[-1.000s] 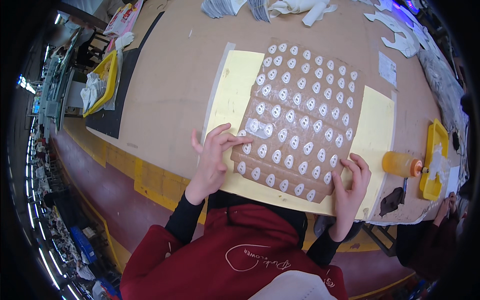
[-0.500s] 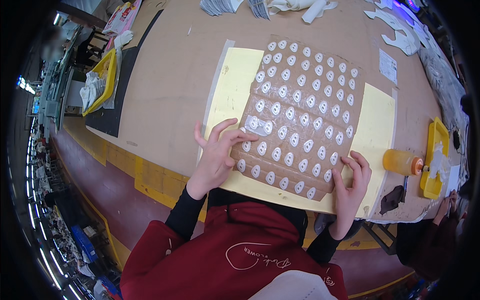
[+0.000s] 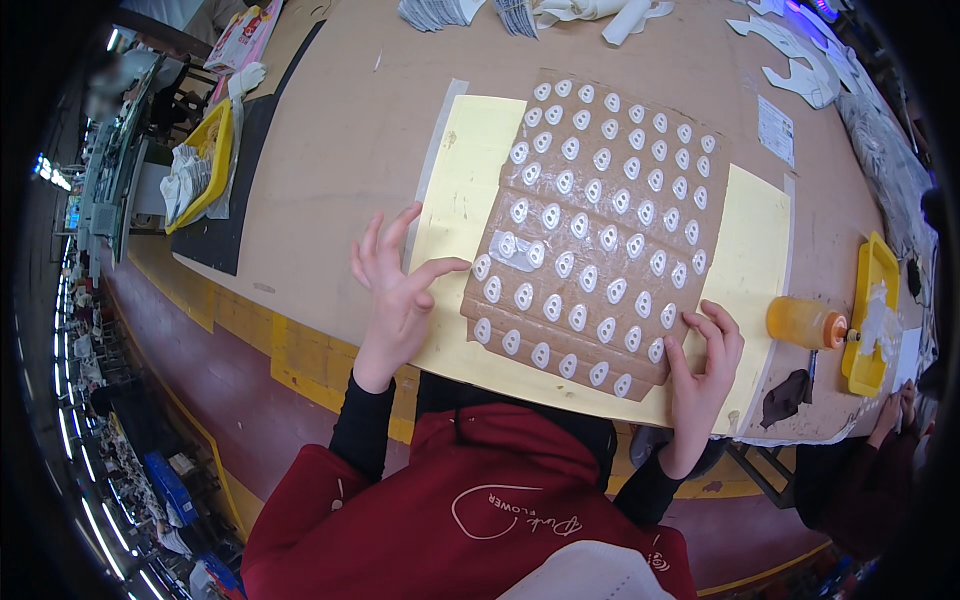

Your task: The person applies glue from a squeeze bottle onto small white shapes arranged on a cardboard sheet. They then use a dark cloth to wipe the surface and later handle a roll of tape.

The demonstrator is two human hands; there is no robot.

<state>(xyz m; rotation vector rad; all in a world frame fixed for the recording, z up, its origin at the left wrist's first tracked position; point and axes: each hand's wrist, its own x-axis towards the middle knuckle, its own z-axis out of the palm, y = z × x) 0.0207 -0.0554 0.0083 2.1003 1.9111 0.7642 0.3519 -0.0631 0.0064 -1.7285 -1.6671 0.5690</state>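
Observation:
A brown cardboard sheet (image 3: 570,300) lies tilted on a pale yellow board (image 3: 465,140), with rows of small white oval pieces (image 3: 565,264), each with dark holes, across it. Clear tape (image 3: 515,251) shines near its left side. Just off that left edge is my left hand (image 3: 393,300), fingers spread, the index fingertip beside an oval at the edge. At the lower right corner, my right hand (image 3: 708,350) rests thumb and fingertips against the sheet's edge, fingers bent but apart, with no piece seen in them.
To the right, a bottle of orange liquid (image 3: 798,324) lies by a yellow tray (image 3: 872,320) and a dark cloth (image 3: 786,398). A yellow basket of white pieces (image 3: 205,165) sits far left. White cut shapes (image 3: 800,75) lie far right. Another person's hands (image 3: 893,412) show at the right.
My left hand has drawn back leftward off the cardboard sheet, its fingers opening out and uncovering the ovals at the left edge. My right hand stays in place.

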